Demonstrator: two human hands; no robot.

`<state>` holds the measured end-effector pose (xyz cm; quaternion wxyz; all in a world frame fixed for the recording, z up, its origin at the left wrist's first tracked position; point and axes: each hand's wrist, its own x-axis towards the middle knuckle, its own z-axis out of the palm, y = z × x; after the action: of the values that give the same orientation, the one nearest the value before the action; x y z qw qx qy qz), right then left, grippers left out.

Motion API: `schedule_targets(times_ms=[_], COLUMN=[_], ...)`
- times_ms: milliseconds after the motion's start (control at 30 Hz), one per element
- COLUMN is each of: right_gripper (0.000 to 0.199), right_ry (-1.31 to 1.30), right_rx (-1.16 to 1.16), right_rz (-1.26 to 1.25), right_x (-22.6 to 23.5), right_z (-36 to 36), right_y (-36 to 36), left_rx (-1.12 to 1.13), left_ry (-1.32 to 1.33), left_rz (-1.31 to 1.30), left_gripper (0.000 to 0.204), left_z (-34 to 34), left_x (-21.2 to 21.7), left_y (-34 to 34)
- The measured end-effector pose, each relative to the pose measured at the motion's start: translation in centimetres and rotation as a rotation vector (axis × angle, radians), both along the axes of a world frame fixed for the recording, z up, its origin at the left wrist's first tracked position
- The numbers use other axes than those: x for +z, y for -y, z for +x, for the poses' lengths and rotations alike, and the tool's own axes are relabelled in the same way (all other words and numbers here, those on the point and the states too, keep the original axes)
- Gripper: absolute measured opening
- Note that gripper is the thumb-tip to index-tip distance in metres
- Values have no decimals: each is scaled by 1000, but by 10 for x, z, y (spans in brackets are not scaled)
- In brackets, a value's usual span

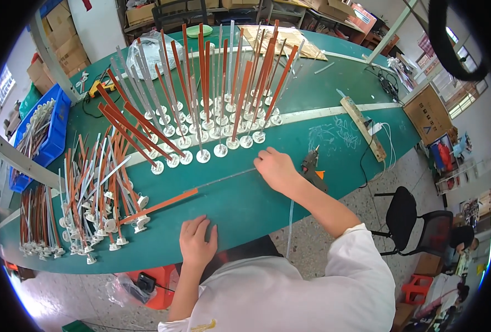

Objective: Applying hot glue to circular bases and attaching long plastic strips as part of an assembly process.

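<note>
On the green table [334,138] a long thin rod [196,191], orange over its left half and clear-grey over its right, lies flat, running from a white round base by the pile at the left up to the right hand [276,169]. That hand rests on the rod's right end with fingers curled; whether it pinches the rod I cannot tell. The left hand [197,240] lies flat and open on the table near its front edge, just below the rod, holding nothing. Behind the rod, upright rods [212,94] stand in rows on white disc bases. A loose heap of the same rods [99,191] lies at the left. A blue bin [57,130] at the far left holds more pale rods. A glue gun [312,166] lies just beside the right hand.
</note>
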<state>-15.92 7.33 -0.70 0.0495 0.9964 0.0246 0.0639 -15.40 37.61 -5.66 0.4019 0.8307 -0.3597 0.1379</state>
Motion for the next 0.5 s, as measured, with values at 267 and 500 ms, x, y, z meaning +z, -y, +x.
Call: schedule_targets(times_ms=[267,500], right_gripper=[12,17], right_ry=[410,568], right_rx=[-52,-429], right_rz=[144,938], right_x=[49,3], right_z=[-49,-4], right_y=[57,111], left_rx=[-7,0], left_ry=[-61,-45], left_rz=[-13,16], left_gripper=[20,19], left_z=[7,8], left_x=[6,5], left_y=[0,4])
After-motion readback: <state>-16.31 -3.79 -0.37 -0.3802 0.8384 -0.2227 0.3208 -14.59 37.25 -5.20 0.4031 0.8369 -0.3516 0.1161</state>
